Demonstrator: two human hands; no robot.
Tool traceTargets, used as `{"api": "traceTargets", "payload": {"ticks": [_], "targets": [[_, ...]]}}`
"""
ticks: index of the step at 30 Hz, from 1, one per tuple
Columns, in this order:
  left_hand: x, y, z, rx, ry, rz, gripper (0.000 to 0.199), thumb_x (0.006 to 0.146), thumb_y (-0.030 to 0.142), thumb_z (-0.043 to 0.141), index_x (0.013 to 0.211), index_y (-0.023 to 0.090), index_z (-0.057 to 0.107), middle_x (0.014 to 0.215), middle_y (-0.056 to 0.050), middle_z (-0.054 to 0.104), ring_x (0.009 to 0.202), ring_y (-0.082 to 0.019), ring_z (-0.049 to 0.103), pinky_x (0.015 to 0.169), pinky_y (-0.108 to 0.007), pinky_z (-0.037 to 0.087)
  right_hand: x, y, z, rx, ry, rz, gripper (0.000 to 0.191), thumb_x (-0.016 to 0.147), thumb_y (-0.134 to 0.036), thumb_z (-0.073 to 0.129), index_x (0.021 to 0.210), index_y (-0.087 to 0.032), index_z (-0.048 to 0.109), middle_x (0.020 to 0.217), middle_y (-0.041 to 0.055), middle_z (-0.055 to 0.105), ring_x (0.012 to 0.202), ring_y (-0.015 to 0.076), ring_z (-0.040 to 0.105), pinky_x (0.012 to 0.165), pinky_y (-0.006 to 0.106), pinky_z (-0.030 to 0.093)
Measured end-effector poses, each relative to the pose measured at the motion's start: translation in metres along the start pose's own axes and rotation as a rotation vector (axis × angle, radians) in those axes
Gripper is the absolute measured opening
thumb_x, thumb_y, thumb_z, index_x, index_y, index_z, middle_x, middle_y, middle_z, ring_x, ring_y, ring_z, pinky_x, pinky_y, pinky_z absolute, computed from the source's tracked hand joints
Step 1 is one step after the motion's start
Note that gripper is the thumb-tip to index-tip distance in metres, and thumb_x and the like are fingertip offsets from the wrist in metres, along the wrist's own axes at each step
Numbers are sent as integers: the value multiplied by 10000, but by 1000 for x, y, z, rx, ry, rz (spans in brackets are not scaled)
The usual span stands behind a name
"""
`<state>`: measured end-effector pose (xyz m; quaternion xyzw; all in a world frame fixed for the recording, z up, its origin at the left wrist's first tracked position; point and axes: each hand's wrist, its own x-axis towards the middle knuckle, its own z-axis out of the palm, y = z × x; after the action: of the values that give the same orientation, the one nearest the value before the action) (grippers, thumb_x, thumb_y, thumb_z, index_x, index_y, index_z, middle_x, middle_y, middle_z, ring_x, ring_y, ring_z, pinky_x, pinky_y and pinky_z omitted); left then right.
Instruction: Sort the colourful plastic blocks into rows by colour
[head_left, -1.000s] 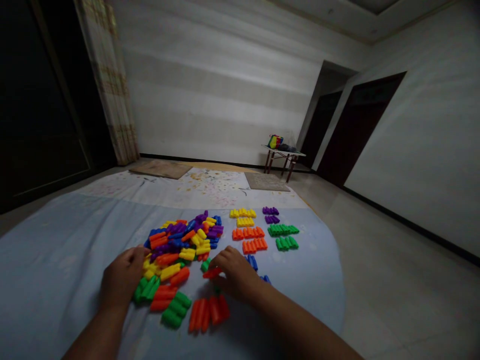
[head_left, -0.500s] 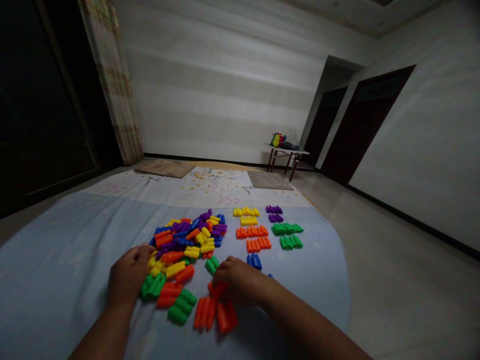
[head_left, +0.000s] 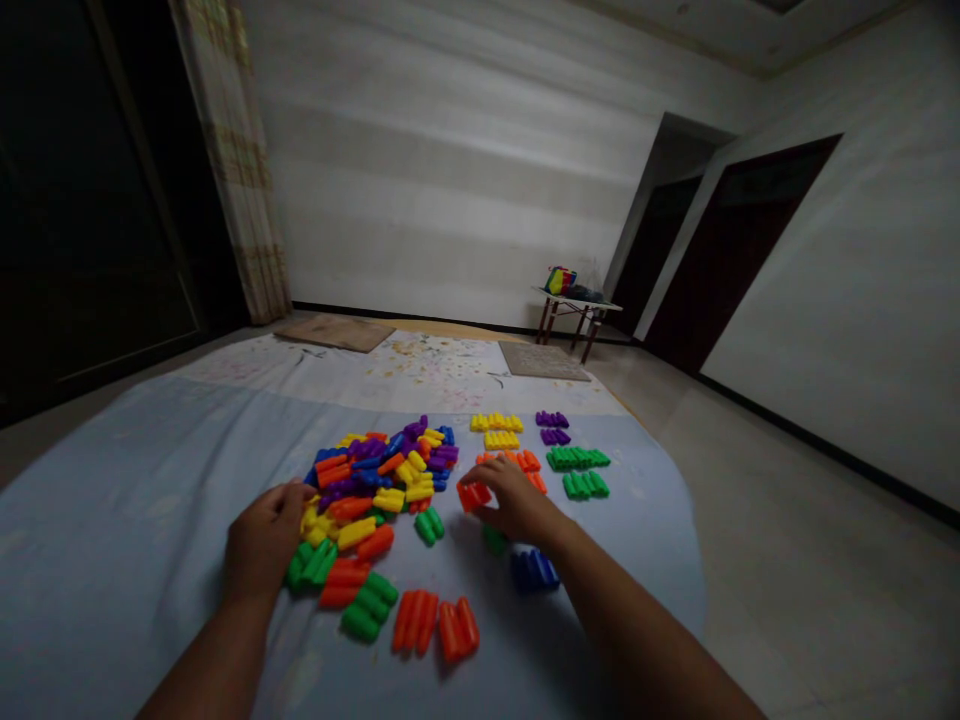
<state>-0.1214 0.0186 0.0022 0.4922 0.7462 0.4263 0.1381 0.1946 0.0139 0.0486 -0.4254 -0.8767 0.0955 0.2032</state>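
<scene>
My right hand [head_left: 517, 500] holds a small orange piece [head_left: 473, 495] between thumb and fingers, beside the orange rows [head_left: 529, 461]. My left hand [head_left: 266, 530] rests against the left side of a mixed pile [head_left: 367, 477] of colored pieces; its fingers are curled, and what they may hold is hidden. Green pieces [head_left: 370, 606] and orange pieces [head_left: 415, 621] lie at the near side. A small green piece [head_left: 430, 526] lies between the hands. Under my right wrist sits a blue piece [head_left: 535, 571].
Yellow rows [head_left: 496, 423], purple rows [head_left: 553, 419] and green rows [head_left: 577, 458] stand at the right on the blue cloth [head_left: 637, 560]. Farther back are two flat boards [head_left: 335, 332] and a small side table [head_left: 577, 299] holding a colorful item.
My right hand has moved forward and right, from the near orange pieces to the orange rows, carrying an orange piece. My left hand has barely moved.
</scene>
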Motion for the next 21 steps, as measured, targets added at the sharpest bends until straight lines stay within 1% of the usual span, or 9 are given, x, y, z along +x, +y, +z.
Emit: {"api": "traceTargets", "payload": {"ticks": [3,6,11,15,19,21], "targets": [[0,0,0,0,-5,-8,371,755,458,379,767,201,646,755,-18,675,740,-174,607,619,-238,437,8,21,-1,-71,-33,78,332,726,-182,618,1057,-207,598,1067,76,599,1026,209,488,866,323,355],[-1,0,0,-15,-10,-19,379,757,465,380,775,200,650,751,-19,676,730,-171,608,609,-234,437,15,31,4,-135,-94,119,349,727,-193,605,1076,-212,599,1073,76,603,1014,216,497,848,315,363],[-1,-2,0,-11,-10,-9,379,762,466,380,780,201,650,761,-18,677,724,-168,609,616,-233,438,18,33,10,-191,-164,164,345,736,-196,570,1079,-199,610,1063,76,620,984,224,511,822,307,367],[1,-4,1,-16,-8,1,392,765,477,374,788,202,651,752,-20,677,720,-170,611,607,-234,436,19,33,10,-201,-186,196,332,745,-216,561,1073,-205,614,1064,75,622,985,224,515,825,307,362],[2,-6,3,-7,-3,11,389,766,472,374,791,198,649,739,-20,672,711,-167,609,601,-229,433,20,30,11,-213,-174,179,344,744,-198,547,1082,-205,610,1068,80,618,999,222,515,836,308,356],[2,-5,3,-12,-4,10,382,766,464,375,795,195,646,738,-19,672,702,-165,607,596,-227,433,20,30,11,-224,-191,189,334,738,-188,549,1064,-201,622,1061,83,622,998,225,519,837,309,356]]}}
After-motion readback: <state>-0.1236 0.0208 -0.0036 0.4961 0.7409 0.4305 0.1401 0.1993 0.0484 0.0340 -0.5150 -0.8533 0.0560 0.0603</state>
